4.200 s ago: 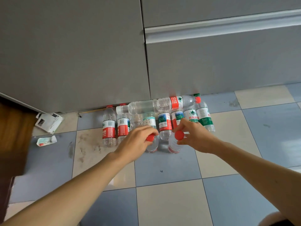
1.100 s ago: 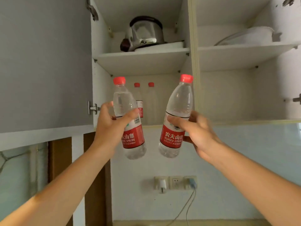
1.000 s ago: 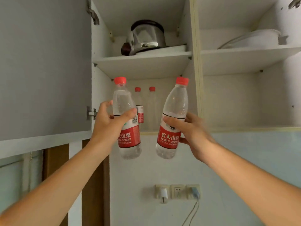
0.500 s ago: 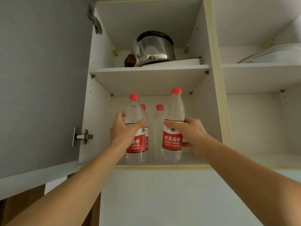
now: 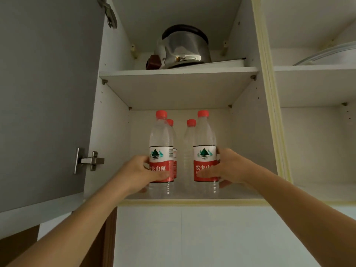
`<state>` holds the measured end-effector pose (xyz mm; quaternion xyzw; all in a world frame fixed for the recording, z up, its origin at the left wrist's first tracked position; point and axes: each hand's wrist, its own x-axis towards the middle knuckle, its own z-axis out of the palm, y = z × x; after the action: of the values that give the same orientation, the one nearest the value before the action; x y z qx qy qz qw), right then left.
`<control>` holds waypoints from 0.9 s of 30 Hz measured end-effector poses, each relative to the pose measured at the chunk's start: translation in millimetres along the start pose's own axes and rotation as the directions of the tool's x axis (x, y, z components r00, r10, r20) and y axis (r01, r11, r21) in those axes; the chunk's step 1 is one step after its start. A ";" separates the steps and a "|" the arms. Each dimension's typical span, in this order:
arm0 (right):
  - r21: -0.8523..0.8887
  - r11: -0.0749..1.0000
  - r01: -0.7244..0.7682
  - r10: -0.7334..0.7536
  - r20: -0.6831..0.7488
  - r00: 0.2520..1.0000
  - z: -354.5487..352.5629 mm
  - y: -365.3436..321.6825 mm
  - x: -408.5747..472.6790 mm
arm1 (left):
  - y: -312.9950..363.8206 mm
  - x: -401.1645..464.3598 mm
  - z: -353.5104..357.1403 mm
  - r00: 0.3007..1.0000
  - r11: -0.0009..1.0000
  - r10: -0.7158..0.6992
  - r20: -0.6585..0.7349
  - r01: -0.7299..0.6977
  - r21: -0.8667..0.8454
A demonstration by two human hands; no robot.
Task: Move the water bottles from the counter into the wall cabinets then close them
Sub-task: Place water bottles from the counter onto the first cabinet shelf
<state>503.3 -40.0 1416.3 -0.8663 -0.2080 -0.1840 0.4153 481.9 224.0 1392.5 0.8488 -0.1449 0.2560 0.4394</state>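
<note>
Left hand and right hand each grip a bottle.

Your left hand and right hand are bare: uncovered fingers and wrists. Both forearms are bare along their whole visible length, running out of the lower frame edge. Your upper arms and the rest of your body are out of view.

The lower cabinet shelf carries four upright red-capped water bottles; the upper shelf bears a steel pot
</note>
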 end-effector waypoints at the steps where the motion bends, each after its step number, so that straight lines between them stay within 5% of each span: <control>1: -0.013 1.000 0.009 -0.009 0.002 1.000 1.0 -0.8 2.1 | -1.2 3.9 1.7 1.000 1.000 -0.001 -0.003 0.001 -0.001; 27: 0.096 0.992 -0.084 0.078 0.064 0.995 34.8 12.4 42.3 | -39.7 81.2 27.9 0.993 0.994 -0.108 0.050 0.109 -0.032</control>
<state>550.5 -10.6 1408.7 -0.8577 -0.1938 -0.1304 0.4581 576.4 222.1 1397.9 0.8535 -0.1135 0.2088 0.4637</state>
